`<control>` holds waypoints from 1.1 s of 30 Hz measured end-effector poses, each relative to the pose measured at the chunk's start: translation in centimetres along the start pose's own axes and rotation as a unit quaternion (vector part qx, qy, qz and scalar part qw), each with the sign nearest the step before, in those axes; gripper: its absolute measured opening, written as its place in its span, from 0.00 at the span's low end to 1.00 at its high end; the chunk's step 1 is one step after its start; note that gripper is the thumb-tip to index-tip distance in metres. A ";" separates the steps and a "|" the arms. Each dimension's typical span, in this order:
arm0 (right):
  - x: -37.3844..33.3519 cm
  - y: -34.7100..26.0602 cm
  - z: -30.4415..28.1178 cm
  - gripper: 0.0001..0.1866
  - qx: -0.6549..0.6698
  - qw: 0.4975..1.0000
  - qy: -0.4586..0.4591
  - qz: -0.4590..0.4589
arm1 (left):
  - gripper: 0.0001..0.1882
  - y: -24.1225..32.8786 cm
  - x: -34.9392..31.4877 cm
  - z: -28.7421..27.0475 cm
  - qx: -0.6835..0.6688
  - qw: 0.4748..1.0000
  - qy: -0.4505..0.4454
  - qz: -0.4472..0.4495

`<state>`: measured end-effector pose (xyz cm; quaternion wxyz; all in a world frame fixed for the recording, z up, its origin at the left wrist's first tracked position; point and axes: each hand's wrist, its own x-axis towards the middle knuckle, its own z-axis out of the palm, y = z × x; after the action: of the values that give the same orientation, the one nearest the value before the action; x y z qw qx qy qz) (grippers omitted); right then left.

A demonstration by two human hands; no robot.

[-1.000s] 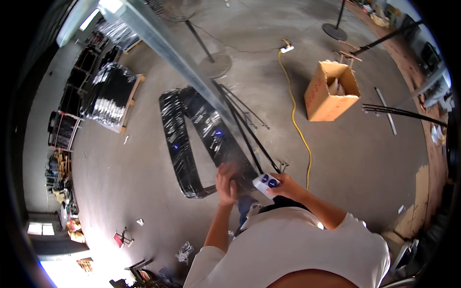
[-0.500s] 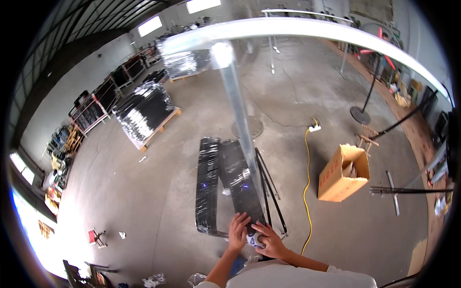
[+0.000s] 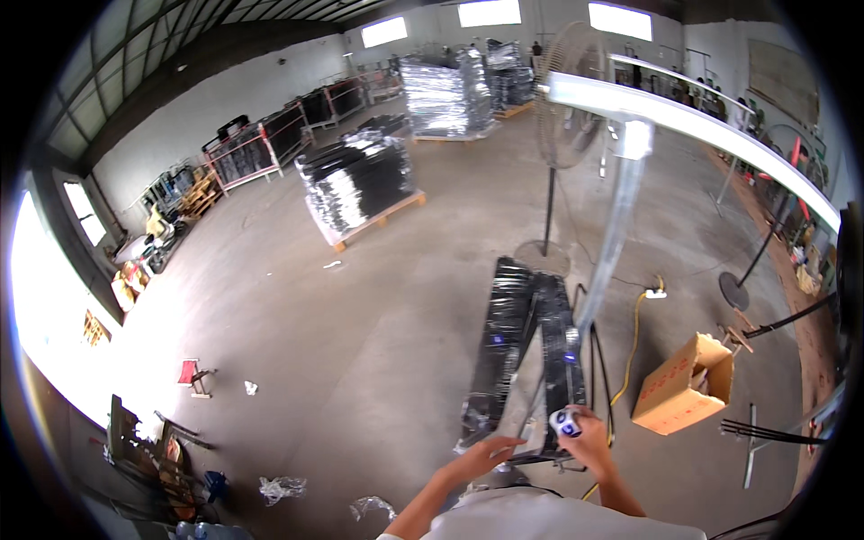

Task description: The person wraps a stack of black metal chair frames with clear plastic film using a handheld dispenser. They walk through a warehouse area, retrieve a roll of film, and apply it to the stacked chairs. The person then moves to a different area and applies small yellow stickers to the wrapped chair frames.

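In my right hand (image 3: 589, 441) is a small white-and-purple roll (image 3: 564, 422), apparently tape, gripped beside the near end of a long black bundle (image 3: 560, 360) wrapped in shiny film. My left hand (image 3: 481, 459) is open, fingers stretched toward the right, close to the near end of a second film-wrapped black bundle (image 3: 497, 342). The two bundles lie side by side, with a narrow gap widening toward me. Whether the left fingertips touch anything is hard to tell.
A metal post (image 3: 616, 216) with a white crossbar rises just beyond the bundles. An open cardboard box (image 3: 670, 391) and a yellow cable (image 3: 634, 346) are to the right. Farther off stand a fan (image 3: 549, 211) and a wrapped pallet load (image 3: 355, 180). Plastic film scraps (image 3: 282, 488) lie at lower left.
My hands have drawn apart: the right lifts the roll off the bundle's near end, and the left has moved away to the left. The view has swung left.
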<state>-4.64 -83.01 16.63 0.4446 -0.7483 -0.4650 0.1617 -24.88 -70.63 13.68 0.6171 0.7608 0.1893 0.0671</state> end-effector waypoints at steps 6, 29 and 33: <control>3.5 -7.0 7.5 0.15 0.036 0.998 -0.024 -0.034 | 0.17 -5.6 -12.9 -7.7 0.053 0.976 0.205 -0.040; 13.6 -21.1 38.0 0.17 0.259 0.892 -0.368 -0.050 | 0.15 -16.8 -16.7 -25.2 -0.170 0.960 0.199 -0.102; 20.2 -20.6 45.1 0.15 0.349 0.885 -0.306 0.021 | 0.15 -19.7 -13.8 -34.6 -0.148 0.970 0.157 -0.107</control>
<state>-35.11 -39.26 12.00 0.5092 -0.4672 -0.4757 0.5442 -53.21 -40.83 4.39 0.6892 0.6160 0.3523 0.1465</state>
